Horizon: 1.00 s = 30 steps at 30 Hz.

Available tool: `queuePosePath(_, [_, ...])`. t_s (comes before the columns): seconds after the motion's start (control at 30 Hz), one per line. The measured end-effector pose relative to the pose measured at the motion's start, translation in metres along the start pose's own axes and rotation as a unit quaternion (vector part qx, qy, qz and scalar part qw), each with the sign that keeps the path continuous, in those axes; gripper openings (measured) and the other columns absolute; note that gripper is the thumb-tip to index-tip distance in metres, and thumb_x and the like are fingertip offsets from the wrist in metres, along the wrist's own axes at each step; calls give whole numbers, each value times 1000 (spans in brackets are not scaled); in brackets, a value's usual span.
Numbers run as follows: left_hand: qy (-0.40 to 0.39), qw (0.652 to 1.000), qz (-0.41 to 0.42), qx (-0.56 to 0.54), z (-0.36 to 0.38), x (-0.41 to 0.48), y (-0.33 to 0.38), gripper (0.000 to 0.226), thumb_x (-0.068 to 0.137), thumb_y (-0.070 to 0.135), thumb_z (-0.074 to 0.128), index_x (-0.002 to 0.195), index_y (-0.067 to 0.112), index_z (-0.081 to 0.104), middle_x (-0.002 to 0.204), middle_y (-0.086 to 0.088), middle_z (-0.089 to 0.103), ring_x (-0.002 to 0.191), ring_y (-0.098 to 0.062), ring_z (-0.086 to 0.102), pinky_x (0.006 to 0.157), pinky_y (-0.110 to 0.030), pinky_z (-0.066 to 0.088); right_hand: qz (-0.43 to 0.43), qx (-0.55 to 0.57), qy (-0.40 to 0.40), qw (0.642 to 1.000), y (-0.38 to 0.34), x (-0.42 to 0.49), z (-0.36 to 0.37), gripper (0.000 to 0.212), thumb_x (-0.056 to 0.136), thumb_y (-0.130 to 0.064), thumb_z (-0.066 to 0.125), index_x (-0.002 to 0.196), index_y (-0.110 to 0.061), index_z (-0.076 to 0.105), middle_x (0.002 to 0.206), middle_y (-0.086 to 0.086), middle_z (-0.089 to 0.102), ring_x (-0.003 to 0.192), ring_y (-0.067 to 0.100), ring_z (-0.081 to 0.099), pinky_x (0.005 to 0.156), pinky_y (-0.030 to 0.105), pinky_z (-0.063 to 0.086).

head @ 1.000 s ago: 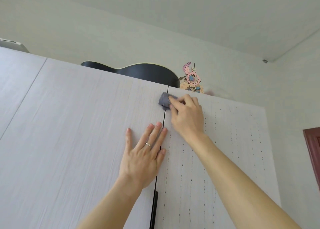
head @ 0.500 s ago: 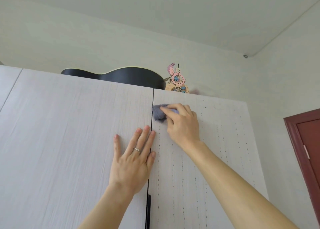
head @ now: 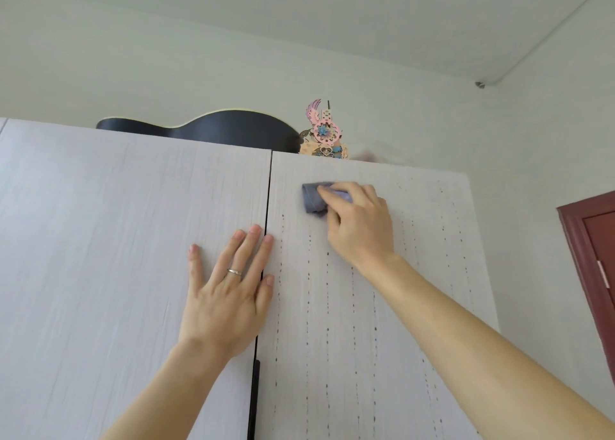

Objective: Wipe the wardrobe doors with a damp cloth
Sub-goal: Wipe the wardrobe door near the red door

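Left door (head: 100, 256): pale wood grain, closed. A black guitar (head: 216, 130) lies on top of the wardrobe behind its upper edge.

My left hand (head: 229, 293) lies flat on the left door, fingers straight and spread, holding nothing. A ring (head: 234, 272) is on one finger. The forefinger and thumb tips reach over the dark seam onto the neighbouring door. A black handle (head: 255, 383) runs along the seam below the wrist.

A pink and blue ornament (head: 324, 133) stands on top, just right of the seam.

Right door (head: 366, 339): pale, with vertical rows of small dark dashes, closed. The cloth (head: 312, 200), grey and bunched, is pressed against this door near its top edge, well right of the seam. It sits under my right fingertips and sticks out to their left.

My right hand (head: 359, 226) grips the cloth, fingers curled over it, knuckles towards me. It is above and to the right of the left hand, apart from it.

At the far right, part of a dark red door (head: 595, 256) is set in the wall.
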<state>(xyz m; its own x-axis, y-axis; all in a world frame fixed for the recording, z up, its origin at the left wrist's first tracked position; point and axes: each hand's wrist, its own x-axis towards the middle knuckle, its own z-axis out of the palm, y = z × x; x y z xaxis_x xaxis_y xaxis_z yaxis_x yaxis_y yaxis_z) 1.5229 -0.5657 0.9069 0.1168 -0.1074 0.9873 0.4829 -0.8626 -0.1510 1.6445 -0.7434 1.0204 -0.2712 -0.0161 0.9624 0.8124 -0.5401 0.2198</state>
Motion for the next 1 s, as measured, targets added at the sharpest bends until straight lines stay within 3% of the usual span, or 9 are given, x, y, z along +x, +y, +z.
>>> queuePosePath(0.1, [-18, 1000, -13, 0, -1, -1, 2, 60, 102, 43, 27, 160, 27, 23, 166, 8, 21, 152, -15, 21, 120, -61, 4, -40, -16, -15, 999, 17, 7, -4, 33, 90, -15, 60, 120, -25, 72, 110, -1, 65, 96, 29, 56, 71, 36, 46])
queuePosePath(0.27, [-29, 999, -22, 23, -6, -1, 9, 59, 104, 41, 24, 161, 26, 21, 167, 7, 20, 152, -15, 20, 118, -61, 9, 191, -19, -52, 980, 50, 43, -19, 34, 99, -21, 47, 129, -27, 64, 124, 6, 51, 114, 33, 43, 85, 41, 47])
queuePosePath(0.33, [-37, 998, -28, 30, -8, -2, 9, 58, 105, 40, 24, 161, 27, 18, 167, 9, 17, 153, -13, 16, 120, -61, 13, 220, -18, -65, 973, 38, 45, -17, 33, 98, -18, 47, 127, -23, 63, 124, 9, 48, 112, 34, 42, 84, 40, 46])
queuePosePath(0.47, [-43, 998, -31, 47, -11, -1, 12, 58, 105, 41, 24, 161, 26, 18, 167, 8, 19, 152, -12, 16, 115, -65, 27, 122, 12, -67, 990, -9, 40, -2, 41, 99, -16, 48, 137, -25, 56, 126, 7, 48, 108, 31, 42, 80, 34, 41])
queuePosePath(0.53, [-48, 997, -40, 53, -13, -1, 11, 58, 105, 42, 24, 161, 27, 19, 167, 8, 20, 152, -12, 16, 115, -65, 28, 50, 23, -100, 993, -32, 42, 1, 43, 99, -15, 47, 141, -25, 52, 129, 6, 46, 111, 30, 41, 78, 32, 34])
queuePosePath(0.6, [-52, 996, -42, 54, -12, -1, 14, 58, 105, 42, 23, 161, 27, 18, 167, 8, 20, 152, -12, 16, 115, -65, 28, 32, 20, -134, 990, -43, 48, 0, 41, 99, -15, 45, 138, -25, 52, 131, 7, 44, 114, 31, 40, 81, 34, 34])
queuePosePath(0.73, [-56, 996, -55, 44, -14, -2, 18, 58, 105, 41, 22, 161, 28, 17, 167, 9, 18, 152, -13, 19, 116, -65, 24, 39, -11, -162, 986, -27, 55, -10, 40, 99, -18, 47, 137, -30, 53, 132, 5, 44, 119, 29, 39, 82, 33, 34])
queuePosePath(1.0, [-75, 995, -58, 19, -14, -5, 18, 58, 105, 44, 13, 162, 34, 5, 168, 15, 3, 154, -7, 1, 121, -61, 8, 190, -74, -104, 974, 70, 26, -37, 42, 99, -18, 46, 138, -34, 53, 129, 0, 49, 109, 32, 45, 79, 34, 28])
